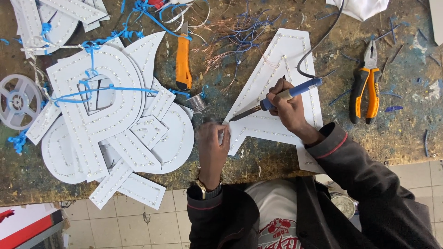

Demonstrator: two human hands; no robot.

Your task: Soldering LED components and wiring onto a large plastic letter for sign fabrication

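My right hand point(287, 107) grips a blue-handled soldering iron point(281, 97); its tip points left at the lower left corner of a white letter-shaped panel point(277, 69) lined with small LED strips. My left hand point(213, 144) pinches a thin wire against that same corner, right by the iron's tip. The iron's black cord point(318, 44) loops away over the panel toward the top of the bench.
A pile of white LED letter panels point(110, 115) fills the left of the worn bench. An orange utility knife point(183, 60), a solder spool point(197, 102), orange pliers point(365, 90), a white reel point(17, 101) and blue wire scraps lie around. Tiled floor lies below.
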